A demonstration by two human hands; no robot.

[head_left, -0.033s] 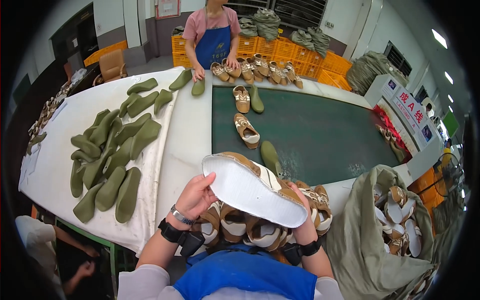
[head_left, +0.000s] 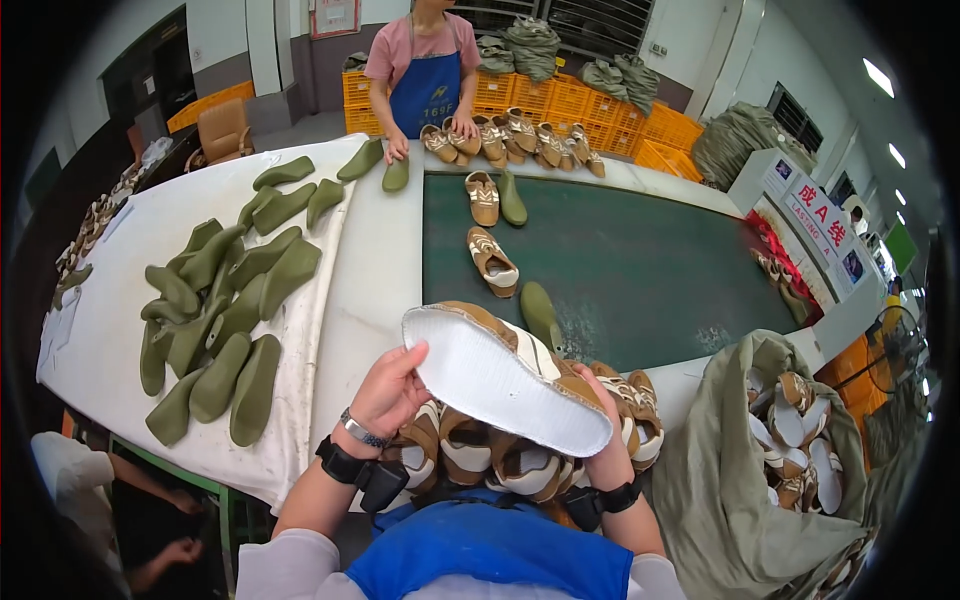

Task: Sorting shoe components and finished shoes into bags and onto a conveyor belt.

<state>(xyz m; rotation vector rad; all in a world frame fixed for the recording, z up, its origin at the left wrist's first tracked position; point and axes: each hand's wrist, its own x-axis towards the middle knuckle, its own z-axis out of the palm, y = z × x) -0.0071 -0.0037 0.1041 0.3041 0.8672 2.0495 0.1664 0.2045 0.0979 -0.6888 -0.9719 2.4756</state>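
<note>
Between my hands I hold a brown and white shoe upper [head_left: 505,385] on its side, its white underside facing me. My left hand [head_left: 397,388] pinches the left end between thumb and fingers. My right hand [head_left: 606,425] grips the other end, with most of its fingers hidden behind the upper. Below it, along the near table edge, stands a row of similar brown and white shoe uppers [head_left: 466,446], partly covered by the held one. A green shoe last [head_left: 538,312] lies just beyond it on the dark green conveyor belt [head_left: 640,270].
Several green lasts [head_left: 240,312] are heaped on the white-covered table [head_left: 110,330] at left. A sack [head_left: 715,480] of uppers stands at right. Across the belt, a person in a blue apron [head_left: 428,98] touches a last and uppers. Another person's arms [head_left: 150,490] show at lower left.
The held shoe upper and my hands have shifted very slightly left. At lower left, the other person's hand has moved a little.
</note>
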